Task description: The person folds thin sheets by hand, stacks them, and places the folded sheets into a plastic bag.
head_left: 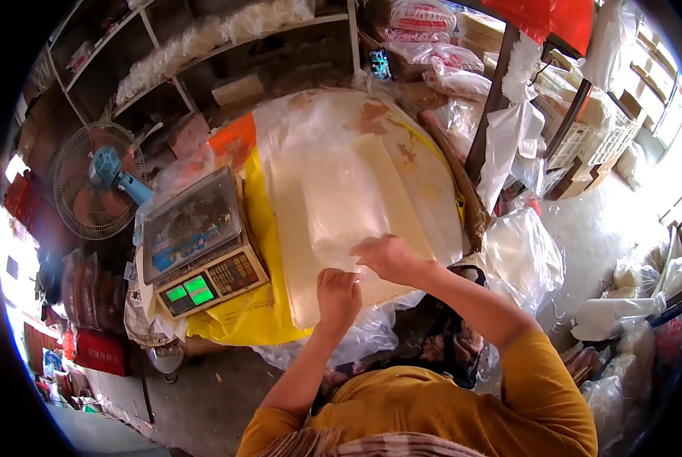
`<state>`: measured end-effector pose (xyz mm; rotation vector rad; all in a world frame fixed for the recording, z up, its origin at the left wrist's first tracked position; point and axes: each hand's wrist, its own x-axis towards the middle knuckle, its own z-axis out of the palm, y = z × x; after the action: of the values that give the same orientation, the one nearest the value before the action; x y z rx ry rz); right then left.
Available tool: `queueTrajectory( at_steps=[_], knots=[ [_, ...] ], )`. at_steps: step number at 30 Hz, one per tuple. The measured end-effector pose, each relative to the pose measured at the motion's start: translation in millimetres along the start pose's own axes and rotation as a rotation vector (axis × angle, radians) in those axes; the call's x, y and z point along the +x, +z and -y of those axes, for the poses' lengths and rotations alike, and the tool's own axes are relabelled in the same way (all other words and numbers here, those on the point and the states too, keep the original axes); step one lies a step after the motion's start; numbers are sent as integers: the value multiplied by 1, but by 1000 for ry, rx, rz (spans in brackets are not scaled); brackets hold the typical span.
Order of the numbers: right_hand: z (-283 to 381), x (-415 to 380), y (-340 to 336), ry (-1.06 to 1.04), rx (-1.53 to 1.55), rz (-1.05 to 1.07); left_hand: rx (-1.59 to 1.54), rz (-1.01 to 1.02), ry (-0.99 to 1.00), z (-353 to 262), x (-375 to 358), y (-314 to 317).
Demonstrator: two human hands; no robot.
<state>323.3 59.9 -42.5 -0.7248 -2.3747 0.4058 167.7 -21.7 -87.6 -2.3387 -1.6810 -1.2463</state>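
A clear plastic bag (pixel 341 194) lies lengthwise on a stack of cream-coloured sheets (pixel 295 259). My left hand (pixel 339 297) is closed at the bag's near end, its fingertips pinching the edge of the film. Just to the right and slightly farther forward, my right hand (pixel 390 257) bends its fingers down over the same end of the bag. Its fingertips look closed on the film, though they are slightly blurred. A small gap separates the two hands.
A digital scale (pixel 204 244) with a lit green display stands left of the sheets, on yellow plastic (pixel 261 312). Behind it is a fan (pixel 101 179). Shelves (pixel 227 53) hold plastic at the back. Bagged packs (pixel 432 53) and a phone (pixel 380 65) are at back right.
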Motion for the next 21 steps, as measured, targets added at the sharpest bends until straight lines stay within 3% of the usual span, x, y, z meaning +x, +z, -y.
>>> queueTrajectory(
  at_steps=[1, 3, 6, 7, 10, 13, 15, 16, 17, 19, 21],
  knots=[
    [7, -2, -8, 31, 5, -20, 8, 31, 0, 5, -1, 0],
    [25, -7, -31, 87, 14, -61, -269, 188, -151, 17, -4, 3],
    [38, -31, -32, 328, 55, 343, -609, 256, -433, 13, -6, 2],
    [35, -45, -14, 248, 74, 225, -711, 252, -537, 7, -6, 0],
    [34, -54, -3, 250, 80, 254, -677, 233, -539, -8, -1, -8],
    [33, -58, -19, 202, 91, 235, -236, 74, 93, -20, 9, -33],
    [15, -67, -21, 66, -14, 155, -86, -37, 47, 6, 0, -30],
    [-5, -69, -24, 76, 68, 90, -12, -91, 21, 23, -6, -30],
    [-27, -69, -32, 236, -202, 226, -23, -59, -192, 41, -4, -34],
    [-30, -62, -39, 382, -9, 142, -46, -65, -250, 44, 4, -39],
    [-9, -53, -47, 236, 166, 55, -132, -64, -335, 30, 8, -50]
  ],
)
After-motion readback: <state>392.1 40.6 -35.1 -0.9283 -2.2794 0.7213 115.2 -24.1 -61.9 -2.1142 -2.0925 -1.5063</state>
